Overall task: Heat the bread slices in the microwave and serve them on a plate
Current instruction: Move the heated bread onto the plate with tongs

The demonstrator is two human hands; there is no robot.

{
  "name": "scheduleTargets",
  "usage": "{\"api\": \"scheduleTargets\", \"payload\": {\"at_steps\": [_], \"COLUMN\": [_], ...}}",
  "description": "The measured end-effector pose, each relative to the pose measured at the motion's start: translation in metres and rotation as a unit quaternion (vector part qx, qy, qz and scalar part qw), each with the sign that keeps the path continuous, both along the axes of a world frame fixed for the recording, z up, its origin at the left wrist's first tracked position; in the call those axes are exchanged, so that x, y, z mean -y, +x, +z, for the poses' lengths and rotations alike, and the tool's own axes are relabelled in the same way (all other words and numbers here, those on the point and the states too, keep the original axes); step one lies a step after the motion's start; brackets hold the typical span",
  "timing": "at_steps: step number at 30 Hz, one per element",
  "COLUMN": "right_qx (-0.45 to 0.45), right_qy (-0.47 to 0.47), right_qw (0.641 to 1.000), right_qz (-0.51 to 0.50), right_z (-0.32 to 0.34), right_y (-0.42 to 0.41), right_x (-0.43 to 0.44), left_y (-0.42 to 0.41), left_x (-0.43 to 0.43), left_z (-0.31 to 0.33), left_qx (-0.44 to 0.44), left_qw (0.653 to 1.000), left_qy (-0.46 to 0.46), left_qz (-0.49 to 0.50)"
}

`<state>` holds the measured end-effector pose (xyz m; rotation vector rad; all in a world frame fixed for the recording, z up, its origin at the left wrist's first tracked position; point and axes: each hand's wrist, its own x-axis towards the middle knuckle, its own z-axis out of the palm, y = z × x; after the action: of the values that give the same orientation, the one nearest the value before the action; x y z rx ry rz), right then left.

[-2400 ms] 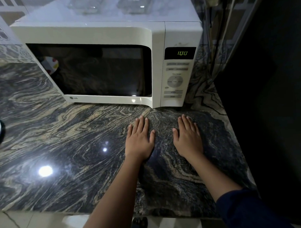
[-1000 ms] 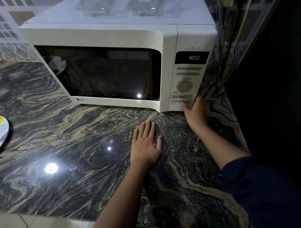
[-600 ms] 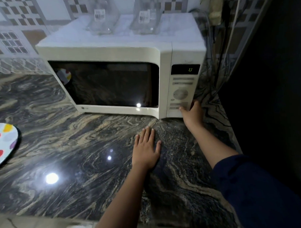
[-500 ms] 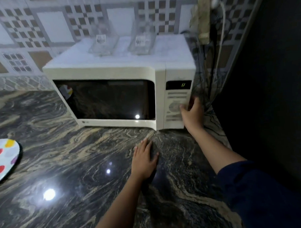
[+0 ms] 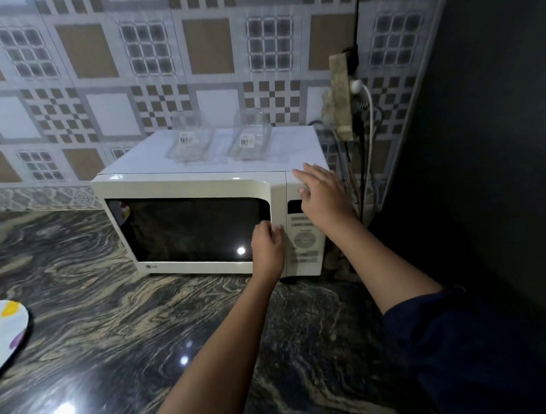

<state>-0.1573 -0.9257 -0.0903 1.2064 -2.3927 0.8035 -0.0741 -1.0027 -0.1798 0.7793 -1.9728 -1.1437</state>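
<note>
our hands are at the boxy white microwave [image 5: 187, 186], its dark glass door [image 5: 189, 228] shut.
our left hand [image 5: 267, 247] curls its fingers onto the door's right edge, gripping it; our right hand [image 5: 322, 199] is spread open at the top right corner, holding nothing. the bread slices are not visible (presumably behind the dark glass). we judge them light, soft and easily torn, best lifted by the crust edges onto the round white plate with coloured dots [image 5: 7, 333] at far left.

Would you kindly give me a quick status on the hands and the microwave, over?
Left hand gripping microwave door edge, right hand open at top corner. Door shut. Plate on counter, far left; nothing blocking.
</note>
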Motion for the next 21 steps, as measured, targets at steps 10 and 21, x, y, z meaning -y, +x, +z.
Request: {"api": "scheduleTargets", "payload": {"at_steps": [10,21], "right_qx": [0.045,0.108], "right_qy": [0.032,-0.076], "right_qw": [0.998,0.991], "right_qz": [-0.012,0.025], "right_z": [0.01,-0.003], "right_y": [-0.002,0.015], "right_x": [0.001,-0.005], "left_y": [0.004,0.065], "left_x": [0.001,-0.013], "left_z": [0.012,-0.001], "left_qx": [0.031,0.072], "left_qw": [0.999,0.996], "left_qy": [0.029,-0.032], "left_qz": [-0.025,-0.042]}}
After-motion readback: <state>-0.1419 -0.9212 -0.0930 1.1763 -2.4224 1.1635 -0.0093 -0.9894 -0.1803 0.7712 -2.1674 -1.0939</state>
